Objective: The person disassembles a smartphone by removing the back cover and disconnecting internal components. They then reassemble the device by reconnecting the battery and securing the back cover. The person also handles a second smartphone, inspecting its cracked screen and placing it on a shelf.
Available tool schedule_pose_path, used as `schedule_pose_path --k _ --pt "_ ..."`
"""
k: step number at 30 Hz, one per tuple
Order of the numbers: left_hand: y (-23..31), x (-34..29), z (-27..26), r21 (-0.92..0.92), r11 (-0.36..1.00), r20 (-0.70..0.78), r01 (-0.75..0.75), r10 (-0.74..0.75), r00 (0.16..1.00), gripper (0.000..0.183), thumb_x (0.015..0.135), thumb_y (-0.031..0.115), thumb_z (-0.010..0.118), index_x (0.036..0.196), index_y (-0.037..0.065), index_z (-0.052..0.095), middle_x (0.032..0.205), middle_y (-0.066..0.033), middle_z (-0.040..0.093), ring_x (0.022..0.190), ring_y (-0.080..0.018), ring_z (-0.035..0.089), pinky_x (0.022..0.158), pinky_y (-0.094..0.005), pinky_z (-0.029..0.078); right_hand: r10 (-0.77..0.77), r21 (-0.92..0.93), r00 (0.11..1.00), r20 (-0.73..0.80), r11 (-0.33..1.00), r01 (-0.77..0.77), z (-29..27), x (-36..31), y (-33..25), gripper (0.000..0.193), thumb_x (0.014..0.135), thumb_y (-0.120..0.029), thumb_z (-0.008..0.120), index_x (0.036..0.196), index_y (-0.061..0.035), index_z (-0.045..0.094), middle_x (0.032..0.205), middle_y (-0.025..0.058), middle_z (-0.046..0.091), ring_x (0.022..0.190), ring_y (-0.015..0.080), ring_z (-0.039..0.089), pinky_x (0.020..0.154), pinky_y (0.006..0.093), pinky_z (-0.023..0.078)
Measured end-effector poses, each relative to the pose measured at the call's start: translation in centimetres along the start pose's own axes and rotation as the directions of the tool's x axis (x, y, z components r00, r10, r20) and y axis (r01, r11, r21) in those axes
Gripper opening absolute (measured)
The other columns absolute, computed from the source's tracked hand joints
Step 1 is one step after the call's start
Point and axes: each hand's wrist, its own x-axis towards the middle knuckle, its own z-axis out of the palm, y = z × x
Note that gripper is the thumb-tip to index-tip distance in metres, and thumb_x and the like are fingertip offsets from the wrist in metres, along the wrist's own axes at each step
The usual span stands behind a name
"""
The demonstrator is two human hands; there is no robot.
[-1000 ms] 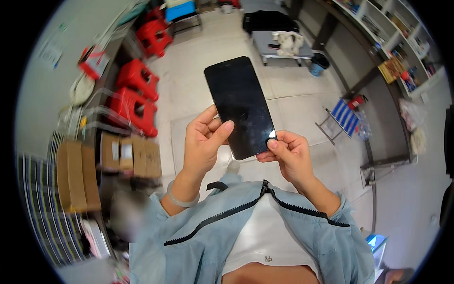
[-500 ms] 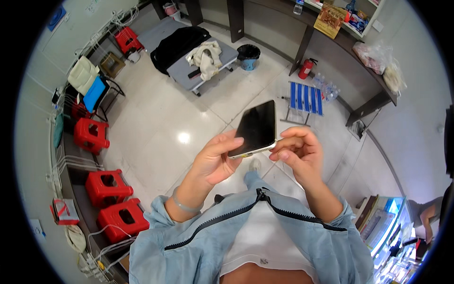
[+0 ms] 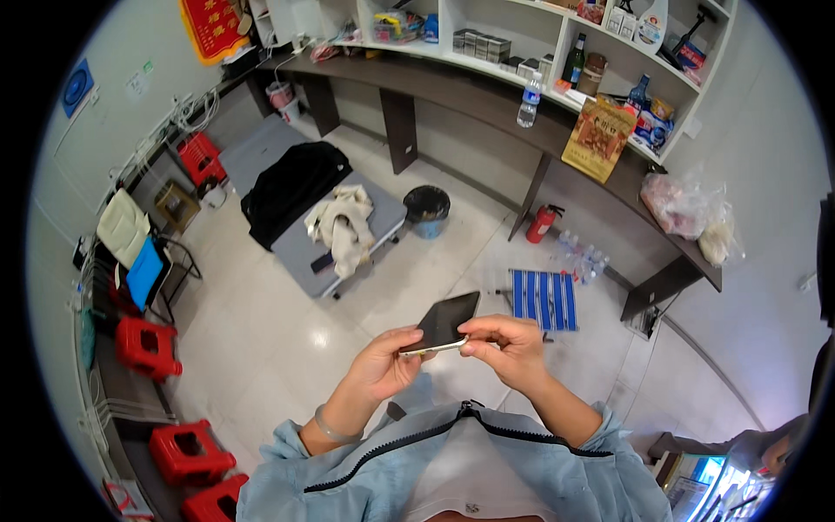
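Note:
A smartphone (image 3: pixel 440 323) with a dark screen and a pale, light-coloured edge is held in front of my body, its lower edge toward me. My left hand (image 3: pixel 380 365) grips its left side, thumb over the front and fingers beneath. My right hand (image 3: pixel 511 350) is closed at the phone's lower right corner, forefinger on top and thumb below. Anything small between those fingertips is hidden. A bangle circles my left wrist.
Ahead stands a grey folding bed (image 3: pixel 300 270) with dark and cream clothes, beside a black-lined bin (image 3: pixel 426 209). A blue-striped folding stool (image 3: pixel 544 300) and a fire extinguisher (image 3: pixel 544 224) are to the right. Red stools (image 3: pixel 191 452) line the left; another person (image 3: pixel 765 448) is at lower right.
The view has tipped upward, bringing in the shelves. My right hand, near the phone's corner before, now closes on that corner. The phone lies flatter to view.

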Motion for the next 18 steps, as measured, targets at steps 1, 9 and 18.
schedule_pose_path --k 1,9,18 --pt "1.9 2.0 -0.4 -0.025 0.999 -0.022 0.030 -0.031 0.999 0.013 0.086 0.003 0.056 0.094 -0.007 0.059 0.083 -0.0149 0.065 0.077 -0.0222 0.067 0.057 -0.0203 0.058 0.002 -0.011 1.000 -0.005 1.000 -0.002 -0.3 2.1 1.3 0.018 0.078 0.002 0.067 0.096 0.0050 0.064 0.082 0.0103 0.066 0.072 0.0135 0.066 0.064 0.0225 0.053" --pt "17.0 18.1 0.4 -0.023 0.980 -0.059 0.200 -0.201 0.978 0.013 0.085 0.003 0.056 0.094 -0.005 0.058 0.088 -0.0150 0.065 0.077 -0.0221 0.066 0.057 -0.0225 0.058 0.119 -0.104 0.979 -0.167 0.985 -0.138 -3.9 19.4 7.3 0.021 0.080 -0.001 0.067 0.100 0.0012 0.065 0.084 0.0098 0.067 0.072 0.0123 0.065 0.066 0.0225 0.052" --pt "24.6 36.7 4.7 0.551 0.835 0.087 -0.002 -0.055 0.995 0.057 0.083 -0.003 0.057 0.135 0.010 0.037 0.108 -0.0044 0.062 0.094 -0.0138 0.062 0.073 -0.0248 0.053 0.421 0.272 0.809 -0.410 0.903 -0.332 -16.1 27.0 15.0 0.032 0.084 -0.001 0.062 0.116 -0.0009 0.056 0.095 0.0081 0.065 0.082 0.0105 0.063 0.073 0.0227 0.051"
